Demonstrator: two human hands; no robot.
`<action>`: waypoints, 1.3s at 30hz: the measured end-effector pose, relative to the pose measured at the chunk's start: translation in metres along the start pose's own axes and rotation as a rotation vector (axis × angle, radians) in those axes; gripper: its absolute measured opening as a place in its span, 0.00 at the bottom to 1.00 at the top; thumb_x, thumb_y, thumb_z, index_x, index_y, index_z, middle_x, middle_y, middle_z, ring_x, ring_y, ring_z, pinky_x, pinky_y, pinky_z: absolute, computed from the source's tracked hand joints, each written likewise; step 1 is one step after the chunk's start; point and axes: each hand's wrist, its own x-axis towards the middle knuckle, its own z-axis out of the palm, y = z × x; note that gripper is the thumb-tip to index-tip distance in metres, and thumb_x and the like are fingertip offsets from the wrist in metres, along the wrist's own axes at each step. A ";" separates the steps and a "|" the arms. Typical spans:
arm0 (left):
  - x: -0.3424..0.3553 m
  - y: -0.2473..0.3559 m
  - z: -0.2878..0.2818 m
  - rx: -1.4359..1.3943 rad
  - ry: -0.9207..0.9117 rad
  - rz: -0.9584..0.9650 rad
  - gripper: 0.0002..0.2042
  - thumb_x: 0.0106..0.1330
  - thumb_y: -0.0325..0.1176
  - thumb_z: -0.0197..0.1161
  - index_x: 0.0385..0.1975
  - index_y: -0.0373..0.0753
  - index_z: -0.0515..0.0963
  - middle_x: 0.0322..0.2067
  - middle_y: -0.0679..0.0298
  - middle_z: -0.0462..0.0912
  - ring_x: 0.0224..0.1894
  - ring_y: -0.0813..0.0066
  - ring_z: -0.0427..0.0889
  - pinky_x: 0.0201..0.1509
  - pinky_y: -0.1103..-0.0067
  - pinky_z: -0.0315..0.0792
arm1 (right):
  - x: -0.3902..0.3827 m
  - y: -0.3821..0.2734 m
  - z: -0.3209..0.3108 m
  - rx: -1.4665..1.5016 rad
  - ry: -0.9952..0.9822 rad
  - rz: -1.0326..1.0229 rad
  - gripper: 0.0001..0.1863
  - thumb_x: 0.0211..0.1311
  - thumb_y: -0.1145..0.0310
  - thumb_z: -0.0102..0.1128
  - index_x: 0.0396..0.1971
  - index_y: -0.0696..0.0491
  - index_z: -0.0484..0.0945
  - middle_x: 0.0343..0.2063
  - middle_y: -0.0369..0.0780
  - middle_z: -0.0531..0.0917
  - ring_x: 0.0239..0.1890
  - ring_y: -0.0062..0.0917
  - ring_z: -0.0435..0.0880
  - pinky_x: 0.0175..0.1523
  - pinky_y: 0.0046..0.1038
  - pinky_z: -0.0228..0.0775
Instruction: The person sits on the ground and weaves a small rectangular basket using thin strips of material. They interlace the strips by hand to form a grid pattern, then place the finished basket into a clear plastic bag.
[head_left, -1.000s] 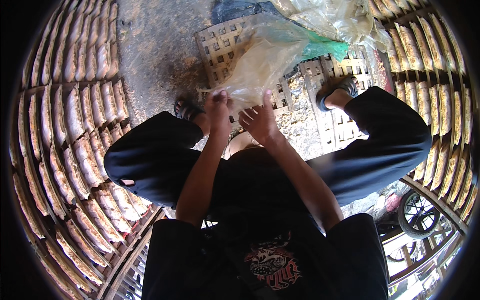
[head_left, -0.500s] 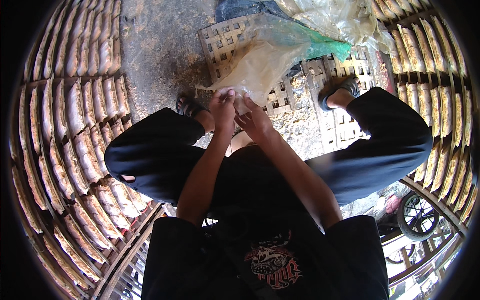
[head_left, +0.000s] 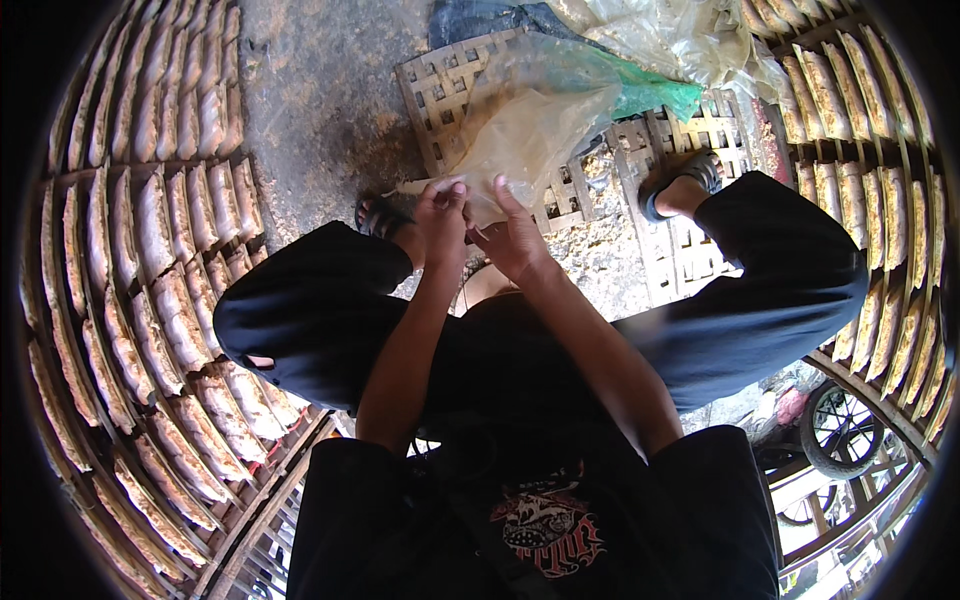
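Observation:
Between my knees I hold the near end of a cloudy, translucent plastic bag [head_left: 535, 125], which spreads away from me over a woven lattice panel. My left hand [head_left: 441, 217] is closed, pinching the bag's gathered edge between thumb and fingers. Beside it, my right hand [head_left: 512, 238] has its thumb stretched up along the plastic and its other fingers curled below, touching the same edge. The exact grip of those lower fingers is partly hidden. A narrow twisted tip of plastic sticks out to the left of my left hand.
Racks of curved, pale brown pieces [head_left: 185, 310] rise on my left, with similar racks [head_left: 880, 210] on the right. Green plastic [head_left: 655, 92] and crumpled clear sheeting [head_left: 690, 40] lie ahead. The lattice panel [head_left: 440, 85] rests on rough concrete. A spoked wheel [head_left: 842, 430] stands lower right.
My right thumb has lifted and straightened, and my hands have parted slightly at the bag's edge. The near part of the plastic has shifted a little; my legs stay nearly still.

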 end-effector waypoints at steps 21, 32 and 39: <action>0.000 0.129 -0.051 0.222 -0.143 0.064 0.05 0.71 0.25 0.60 0.41 0.35 0.81 0.30 0.66 0.84 0.18 0.90 0.63 0.20 0.88 0.56 | 0.046 -0.088 -0.030 0.217 0.249 -0.175 0.25 0.68 0.57 0.62 0.61 0.50 0.68 0.55 0.42 0.72 0.56 0.35 0.73 0.62 0.37 0.72; 0.004 0.108 -0.066 0.210 -0.319 0.012 0.05 0.72 0.26 0.59 0.42 0.35 0.80 0.30 0.67 0.82 0.20 0.90 0.64 0.22 0.87 0.56 | 0.016 -0.002 0.060 0.098 -0.292 0.178 0.37 0.63 0.40 0.60 0.61 0.52 0.66 0.56 0.43 0.74 0.65 0.38 0.67 0.70 0.46 0.57; 0.010 0.117 -0.078 0.193 -0.265 -0.007 0.06 0.72 0.27 0.59 0.41 0.34 0.81 0.29 0.66 0.82 0.21 0.90 0.64 0.22 0.88 0.56 | 0.043 -0.047 0.011 0.537 0.284 0.256 0.18 0.60 0.69 0.70 0.48 0.51 0.75 0.49 0.43 0.78 0.55 0.34 0.78 0.66 0.42 0.70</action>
